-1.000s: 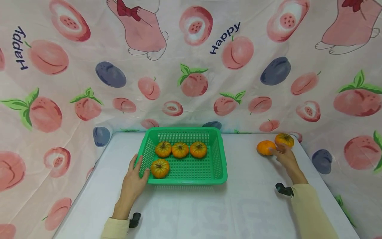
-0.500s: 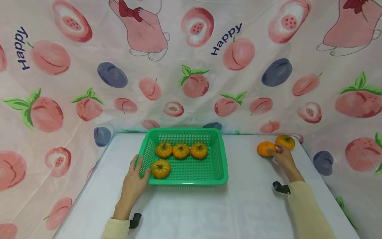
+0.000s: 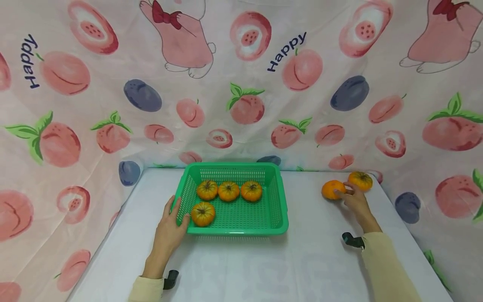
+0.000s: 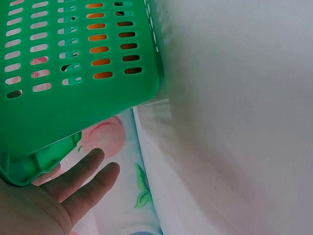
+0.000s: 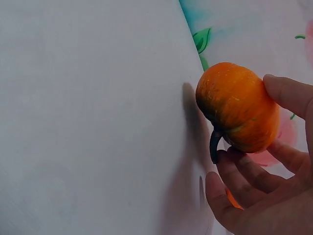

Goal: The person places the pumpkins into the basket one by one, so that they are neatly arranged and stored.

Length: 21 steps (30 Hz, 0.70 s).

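My right hand [image 3: 357, 202] pinches a small orange pumpkin [image 3: 333, 190] at the right of the table. In the right wrist view the pumpkin [image 5: 237, 105] sits between thumb and fingers, its dark stem tilted down, with its shadow apart from it. Just behind that hand a second pumpkin [image 3: 361, 180] rests near the table's back right corner. My left hand [image 3: 168, 235] rests on the left rim of a green plastic basket [image 3: 237, 230]. Its fingers [image 4: 93, 193] lie fairly straight along the rim in the left wrist view. Several pumpkins [image 3: 228, 191] lie inside the basket.
A white cloth covers the table [image 3: 249, 268]. Close behind the basket and along both sides hangs a fruit-printed curtain [image 3: 241, 75]. White tabletop [image 3: 303, 209] lies between the basket and the right hand.
My right hand and the pumpkin it pinches have shifted slightly left, widening the gap to the second pumpkin. The left hand and basket stay in place.
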Available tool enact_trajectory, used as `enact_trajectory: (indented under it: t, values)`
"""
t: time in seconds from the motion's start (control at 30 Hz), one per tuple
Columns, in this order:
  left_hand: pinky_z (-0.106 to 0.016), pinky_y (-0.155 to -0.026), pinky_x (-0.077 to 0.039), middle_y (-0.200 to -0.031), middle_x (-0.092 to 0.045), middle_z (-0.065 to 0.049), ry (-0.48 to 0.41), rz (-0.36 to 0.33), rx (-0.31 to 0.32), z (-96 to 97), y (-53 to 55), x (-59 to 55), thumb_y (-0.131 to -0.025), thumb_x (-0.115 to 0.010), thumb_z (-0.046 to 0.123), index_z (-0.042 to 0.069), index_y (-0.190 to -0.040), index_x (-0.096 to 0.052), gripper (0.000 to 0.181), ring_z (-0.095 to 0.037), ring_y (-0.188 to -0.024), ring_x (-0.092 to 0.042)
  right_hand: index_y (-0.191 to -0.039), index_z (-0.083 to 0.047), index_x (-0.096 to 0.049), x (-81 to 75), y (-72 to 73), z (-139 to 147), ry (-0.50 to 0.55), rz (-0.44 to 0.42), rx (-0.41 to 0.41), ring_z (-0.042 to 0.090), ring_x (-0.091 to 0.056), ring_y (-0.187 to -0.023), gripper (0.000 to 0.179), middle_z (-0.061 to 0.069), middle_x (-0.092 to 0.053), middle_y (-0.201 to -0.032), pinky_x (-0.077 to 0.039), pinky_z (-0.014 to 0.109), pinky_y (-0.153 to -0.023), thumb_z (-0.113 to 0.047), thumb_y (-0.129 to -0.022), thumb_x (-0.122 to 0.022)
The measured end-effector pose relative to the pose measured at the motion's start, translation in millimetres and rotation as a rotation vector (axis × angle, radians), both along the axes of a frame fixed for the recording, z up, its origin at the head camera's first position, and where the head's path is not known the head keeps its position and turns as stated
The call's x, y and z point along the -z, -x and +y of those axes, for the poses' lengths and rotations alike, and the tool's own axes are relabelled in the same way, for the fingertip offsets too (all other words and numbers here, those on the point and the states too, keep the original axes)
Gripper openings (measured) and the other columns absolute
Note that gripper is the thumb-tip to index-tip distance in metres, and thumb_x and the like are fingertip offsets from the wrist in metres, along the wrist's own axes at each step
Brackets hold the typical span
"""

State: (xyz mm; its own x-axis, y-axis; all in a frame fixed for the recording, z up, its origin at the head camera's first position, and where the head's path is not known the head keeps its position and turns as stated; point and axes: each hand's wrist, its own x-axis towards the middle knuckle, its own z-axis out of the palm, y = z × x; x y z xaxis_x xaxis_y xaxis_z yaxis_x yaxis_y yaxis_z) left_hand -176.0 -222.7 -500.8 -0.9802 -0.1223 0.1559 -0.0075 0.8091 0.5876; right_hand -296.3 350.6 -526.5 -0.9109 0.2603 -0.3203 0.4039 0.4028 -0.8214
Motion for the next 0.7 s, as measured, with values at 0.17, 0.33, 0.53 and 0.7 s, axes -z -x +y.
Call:
enact_trajectory:
  t: [0.17, 0.33, 0.53, 0.7]
  values:
    - [-0.06, -0.091, -0.049, -0.164, -0.02, -0.013, -0.003, 0.005, 0.0, -0.1, -0.1, 0.9, -0.098, -0.055, 0.029, 0.008, -0.155, -0.03, 0.065, -0.047, -0.125, -0.053, -0.157, -0.009, -0.018, -6.8, -5.5, -6.0, 0.009, 0.022, -0.015, 0.043, -0.036, -0.136, 0.088, 0.028, -0.027, -0.156, -0.037, 0.055, -0.112, -0.052, -0.093, -0.059]
    - [-0.06, -0.091, -0.049, -0.163, -0.02, -0.013, -0.003, 0.012, 0.001, 0.0, 0.2, 1.9, -0.098, -0.055, 0.029, 0.008, -0.155, -0.03, 0.065, -0.048, -0.124, -0.054, -0.158, -0.011, -0.019, -13.5, -12.7, -12.2, 0.016, 0.056, -0.02, 0.043, -0.038, -0.137, 0.088, 0.027, -0.024, -0.158, -0.037, 0.054, -0.113, -0.054, -0.093, -0.06]
    - [-0.06, -0.095, -0.047, -0.164, -0.018, -0.012, -0.012, 0.001, 0.003, -0.3, 0.3, 1.9, -0.098, -0.055, 0.028, 0.008, -0.156, -0.029, 0.066, -0.047, -0.128, -0.05, -0.156, -0.012, -0.023, -22.1, -16.9, -18.1, 0.023, 0.111, -0.032, 0.04, -0.04, -0.136, 0.083, 0.024, -0.026, -0.159, -0.036, 0.052, -0.114, -0.05, -0.093, -0.061]
    - [-0.06, -0.096, -0.046, -0.164, -0.018, -0.012, -0.017, -0.002, 0.001, -0.3, 0.5, 1.9, -0.098, -0.055, 0.028, 0.008, -0.155, -0.029, 0.066, -0.047, -0.13, -0.049, -0.156, -0.012, -0.025, -32.2, -21.8, -24.9, 0.012, 0.133, -0.034, 0.039, -0.037, -0.138, 0.081, 0.023, -0.027, -0.158, -0.036, 0.052, -0.114, -0.05, -0.094, -0.061]
